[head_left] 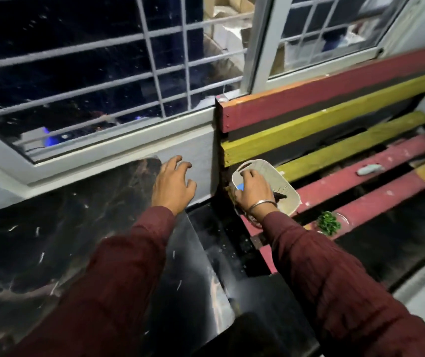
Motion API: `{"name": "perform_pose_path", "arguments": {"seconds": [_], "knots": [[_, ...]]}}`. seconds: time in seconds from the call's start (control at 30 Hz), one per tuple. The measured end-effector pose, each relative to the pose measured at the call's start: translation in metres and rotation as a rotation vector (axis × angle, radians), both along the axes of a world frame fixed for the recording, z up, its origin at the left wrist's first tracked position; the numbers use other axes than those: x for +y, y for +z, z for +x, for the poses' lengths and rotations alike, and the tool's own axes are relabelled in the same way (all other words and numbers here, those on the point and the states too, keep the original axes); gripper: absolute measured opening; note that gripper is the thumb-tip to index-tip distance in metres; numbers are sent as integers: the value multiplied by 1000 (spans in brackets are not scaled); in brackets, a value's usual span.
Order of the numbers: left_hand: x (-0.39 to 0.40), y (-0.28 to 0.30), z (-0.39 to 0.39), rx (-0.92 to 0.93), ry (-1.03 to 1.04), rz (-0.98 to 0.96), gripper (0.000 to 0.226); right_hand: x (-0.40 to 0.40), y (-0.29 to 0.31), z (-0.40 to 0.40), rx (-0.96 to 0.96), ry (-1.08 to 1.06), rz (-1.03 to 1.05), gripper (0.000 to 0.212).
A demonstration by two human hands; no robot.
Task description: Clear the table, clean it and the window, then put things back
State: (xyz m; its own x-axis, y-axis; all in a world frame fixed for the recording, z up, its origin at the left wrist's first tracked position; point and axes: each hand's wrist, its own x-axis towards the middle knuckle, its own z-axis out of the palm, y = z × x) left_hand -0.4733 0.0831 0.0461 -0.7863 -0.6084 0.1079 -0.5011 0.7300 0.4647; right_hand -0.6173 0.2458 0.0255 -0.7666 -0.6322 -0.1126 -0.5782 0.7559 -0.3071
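Observation:
A dark marble table (34, 235) fills the lower left, below a barred window (90, 68). My left hand (173, 184) hovers over the table's far right corner with fingers spread and nothing in it. My right hand (254, 191) reaches into a white perforated plastic basket (281, 181) that sits on a bench of red and yellow slats (335, 104). Its fingers curl around something blue inside the basket; what that item is I cannot tell. A dark object also lies in the basket.
A small green plant (328, 222) in a pot stands on a red slat right of the basket. A grey lump (369, 169) lies further right on the bench. A dark gap (221, 240) separates table and bench. A second window pane (329, 32) is above the bench.

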Motion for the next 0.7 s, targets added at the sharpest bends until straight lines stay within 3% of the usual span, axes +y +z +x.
{"name": "perform_pose_path", "arguments": {"seconds": [0.3,0.53,0.7], "knots": [[37,-68,-103,52,-59,66,45,57,-93,-106,-159,-186,113,47],[73,-141,-185,57,-47,167,40,78,-175,-171,-148,-7,263,49],[98,-186,-220,-45,-49,219,51,87,-215,-198,-235,73,247,27]]}}
